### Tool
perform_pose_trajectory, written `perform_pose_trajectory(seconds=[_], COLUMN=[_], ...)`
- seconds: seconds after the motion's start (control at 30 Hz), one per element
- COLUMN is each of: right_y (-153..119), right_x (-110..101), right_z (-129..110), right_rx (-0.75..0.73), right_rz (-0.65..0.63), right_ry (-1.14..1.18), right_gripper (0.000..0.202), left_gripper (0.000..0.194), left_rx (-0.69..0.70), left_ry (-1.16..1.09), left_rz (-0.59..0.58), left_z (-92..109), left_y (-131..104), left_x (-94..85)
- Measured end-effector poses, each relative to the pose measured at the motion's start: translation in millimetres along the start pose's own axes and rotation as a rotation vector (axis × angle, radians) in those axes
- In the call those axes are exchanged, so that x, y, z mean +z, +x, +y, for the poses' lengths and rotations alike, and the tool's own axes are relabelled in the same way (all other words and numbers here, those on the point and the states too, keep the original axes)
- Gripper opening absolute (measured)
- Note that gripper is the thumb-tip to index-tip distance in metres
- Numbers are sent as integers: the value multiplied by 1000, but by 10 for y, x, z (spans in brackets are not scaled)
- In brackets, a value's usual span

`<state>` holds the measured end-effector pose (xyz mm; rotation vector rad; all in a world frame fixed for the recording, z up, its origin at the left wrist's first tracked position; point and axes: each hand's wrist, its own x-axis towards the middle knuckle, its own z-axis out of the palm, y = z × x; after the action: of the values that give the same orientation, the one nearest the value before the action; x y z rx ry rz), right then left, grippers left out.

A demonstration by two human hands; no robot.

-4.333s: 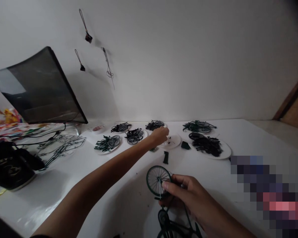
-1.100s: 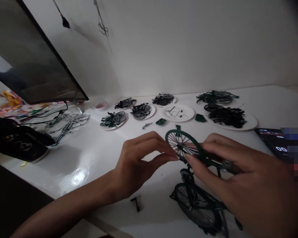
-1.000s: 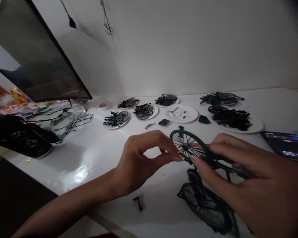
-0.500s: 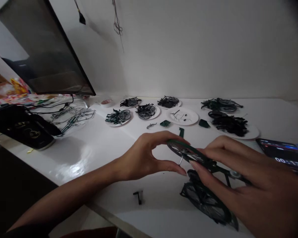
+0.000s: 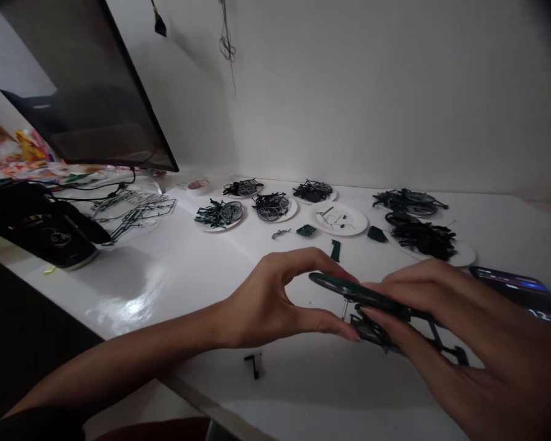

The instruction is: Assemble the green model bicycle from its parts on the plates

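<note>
My right hand (image 5: 468,331) is closed around a dark green miniature bicycle (image 5: 376,300), thumb and fingers pinching it near a wheel seen almost edge-on. My left hand (image 5: 275,294) curves around that wheel, fingers on its upper side. A thin metal pin (image 5: 346,309) stands between the wheel and my left thumb, its lower end at the thumb. Just below is another dark wheel (image 5: 371,332), partly hidden by my right hand; whether it is joined to the held bicycle I cannot tell. A small black angled part (image 5: 253,365) lies on the table near my left wrist.
Plates of bicycle parts (image 5: 220,217) line the back of the white table, including a plate with small grey pieces (image 5: 360,223). Loose green parts (image 5: 335,250) lie before them. A phone (image 5: 518,291) is at right; a monitor (image 5: 101,92) and black speaker-like box (image 5: 41,229) at left.
The held bicycle has tilted so its wheel shows nearly edge-on. The lower wheel has shifted up and is now more hidden by my right hand. Both hands have dropped slightly in view.
</note>
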<state>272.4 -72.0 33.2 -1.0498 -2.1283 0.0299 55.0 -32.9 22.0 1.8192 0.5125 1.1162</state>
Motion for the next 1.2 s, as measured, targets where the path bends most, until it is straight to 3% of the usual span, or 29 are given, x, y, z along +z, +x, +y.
perform_pose_trajectory(seconds=[0.27, 0.47, 0.63, 0.93, 1.2], right_y=[34, 51, 15, -13, -1], right_x=[44, 33, 66, 128, 181], right_z=[-6, -37, -56, -120, -79], right_rx=[41, 63, 84, 111, 116], right_rz=[72, 54, 140, 229, 218], right_ry=[6, 44, 34, 161, 160], right_gripper=[5, 8, 9, 11, 6], left_gripper=[40, 37, 37, 42, 36], left_rx=[15, -13, 17, 277, 214], left_ry=[43, 26, 27, 160, 153], left_rz=[23, 17, 56, 73, 61], left_z=[-5, 8, 13, 61, 83], left_y=[-13, -5, -40, -69, -58], left_x=[24, 8, 39, 80, 47])
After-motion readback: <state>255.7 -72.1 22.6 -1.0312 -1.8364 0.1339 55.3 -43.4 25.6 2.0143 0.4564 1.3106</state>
